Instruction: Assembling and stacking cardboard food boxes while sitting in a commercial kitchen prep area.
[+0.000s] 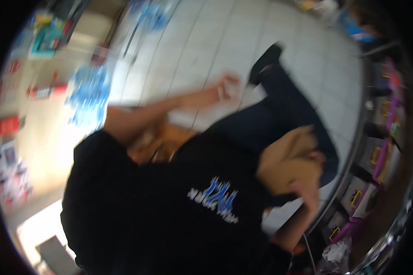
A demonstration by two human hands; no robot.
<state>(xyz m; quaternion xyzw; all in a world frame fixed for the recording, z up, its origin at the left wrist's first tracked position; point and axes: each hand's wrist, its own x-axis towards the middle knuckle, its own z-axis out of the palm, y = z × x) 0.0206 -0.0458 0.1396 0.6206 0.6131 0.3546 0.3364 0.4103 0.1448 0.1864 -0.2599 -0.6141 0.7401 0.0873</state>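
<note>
My right hand grips a brown paper bag or folded piece of brown paper above my right thigh. Its thumb lies on the near side of the paper, with part of the fingers at the right edge. My left hand is held out over my left knee, apart from the paper. Motion smears its fingers, and a pale band or strip shows across it that I cannot make out. My dark trousers and one dark shoe are beyond the hands.
Pale floor tiles stretch ahead. A row of dark bins with purple edges runs along the right, with a clear plastic bag near its lower end. Blue clear bottles stand at left, beside a pale surface. An orange-brown seat shows under my left arm.
</note>
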